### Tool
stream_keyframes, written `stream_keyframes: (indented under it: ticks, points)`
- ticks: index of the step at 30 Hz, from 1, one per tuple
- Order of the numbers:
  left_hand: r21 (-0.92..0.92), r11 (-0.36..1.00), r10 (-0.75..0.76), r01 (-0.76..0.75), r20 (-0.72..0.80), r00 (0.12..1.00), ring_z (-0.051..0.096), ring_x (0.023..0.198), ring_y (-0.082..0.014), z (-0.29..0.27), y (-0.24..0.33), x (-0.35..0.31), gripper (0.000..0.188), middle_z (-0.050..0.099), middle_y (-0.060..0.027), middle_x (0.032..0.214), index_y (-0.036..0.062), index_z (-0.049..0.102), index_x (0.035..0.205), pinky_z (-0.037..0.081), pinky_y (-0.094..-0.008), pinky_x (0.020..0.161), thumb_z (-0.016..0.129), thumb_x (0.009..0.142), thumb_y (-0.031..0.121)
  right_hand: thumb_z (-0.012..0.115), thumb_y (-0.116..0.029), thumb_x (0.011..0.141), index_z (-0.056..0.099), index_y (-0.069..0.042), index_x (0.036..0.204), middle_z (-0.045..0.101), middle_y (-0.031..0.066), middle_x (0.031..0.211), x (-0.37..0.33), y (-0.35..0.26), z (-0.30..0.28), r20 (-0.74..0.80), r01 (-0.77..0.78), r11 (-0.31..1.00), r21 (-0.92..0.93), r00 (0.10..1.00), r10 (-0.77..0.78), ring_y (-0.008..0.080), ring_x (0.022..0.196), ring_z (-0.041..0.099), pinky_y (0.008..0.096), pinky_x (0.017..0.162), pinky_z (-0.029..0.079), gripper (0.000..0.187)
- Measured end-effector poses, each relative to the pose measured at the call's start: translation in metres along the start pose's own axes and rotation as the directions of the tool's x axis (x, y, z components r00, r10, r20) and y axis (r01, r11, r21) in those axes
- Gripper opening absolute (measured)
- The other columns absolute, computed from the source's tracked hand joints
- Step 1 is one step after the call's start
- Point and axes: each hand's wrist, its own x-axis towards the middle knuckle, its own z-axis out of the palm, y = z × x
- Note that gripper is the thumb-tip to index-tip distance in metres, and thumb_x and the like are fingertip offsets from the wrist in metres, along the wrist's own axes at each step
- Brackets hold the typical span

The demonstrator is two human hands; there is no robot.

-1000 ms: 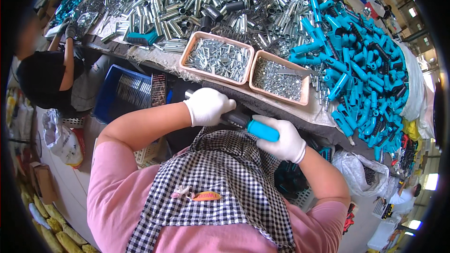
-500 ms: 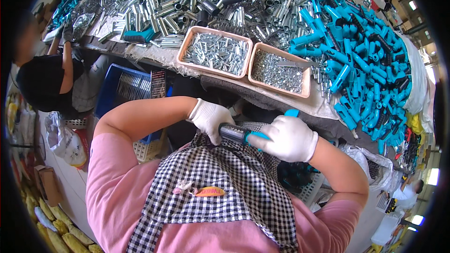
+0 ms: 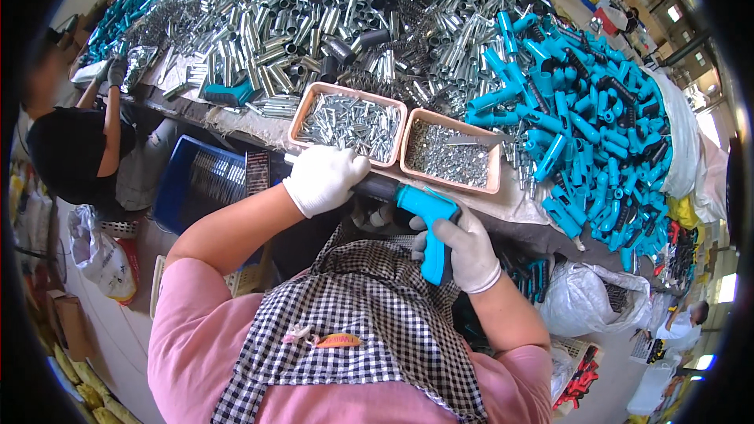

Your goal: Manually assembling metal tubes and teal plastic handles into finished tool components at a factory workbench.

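Observation:
My right hand (image 3: 469, 250), in a pale glove, is wrapped round the grip of a teal pistol-grip tool (image 3: 424, 206). From the tool's front a black barrel (image 3: 378, 186) runs left. My left hand (image 3: 323, 180), in a white glove, is closed round the barrel's far end. A short silvery tip (image 3: 290, 159) shows beyond it; the palm hides the rest. Just behind my left hand stands a shallow tray (image 3: 345, 93) of small metal pins. Beside that tray is another tray (image 3: 408, 166) of tiny metal parts, with a flat metal strip (image 3: 471, 140) across it.
Metal tubes (image 3: 271, 39) and springs are heaped along the bench. At the right lies a big pile of teal handles (image 3: 605, 126). Below the bench stand a blue crate (image 3: 177, 180) and a white sack (image 3: 581, 294). A co-worker in black (image 3: 75, 149) sits at the left.
The tool has come up and forward from my lap toward the bench, its teal grip now in plain view. My left hand has moved left and my right hand is lower.

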Motion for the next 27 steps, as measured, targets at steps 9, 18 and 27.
stream_keyframes:
  ticks: [9,18,27]
  points:
    - [-0.641,0.749,0.305,0.168,0.558,0.772,0.066,0.073,-0.0300,0.005,0.016,0.000,0.030,0.067,-0.0140,0.076,0.0048,0.067,0.093,0.052,-0.0414,0.068,0.075,0.067,0.018,0.059,-0.020,0.081,0.063,-0.010,0.107,0.053,0.0034,0.067,0.015,-0.031,-0.022,0.839,0.750,-0.413,-0.516,0.541,-0.065,0.0212,0.060,0.058,0.0363,0.055,0.046,0.027]
    - [-0.742,0.346,0.774,0.574,0.572,0.273,0.051,0.042,-0.0110,0.046,0.014,-0.011,0.019,0.054,-0.0031,0.053,0.0016,0.057,0.074,0.043,-0.0276,0.038,0.074,0.077,0.008,0.059,-0.020,0.081,0.066,-0.012,0.105,0.051,0.0017,0.067,0.016,-0.045,-0.005,0.962,0.884,-0.415,-0.214,0.263,0.066,0.0170,0.058,0.054,0.0330,0.055,0.044,0.026]
    - [-0.468,0.884,0.168,0.014,0.345,0.923,0.066,0.071,-0.0338,0.001,0.016,0.001,0.022,0.066,-0.0141,0.073,0.0061,0.066,0.086,0.052,-0.0424,0.065,0.073,0.069,0.018,0.067,-0.011,0.073,0.065,-0.011,0.114,0.067,0.0105,0.084,0.009,-0.032,-0.014,0.504,0.553,0.168,-0.816,0.824,-0.258,0.0281,0.074,0.068,0.0361,0.068,0.054,0.041]
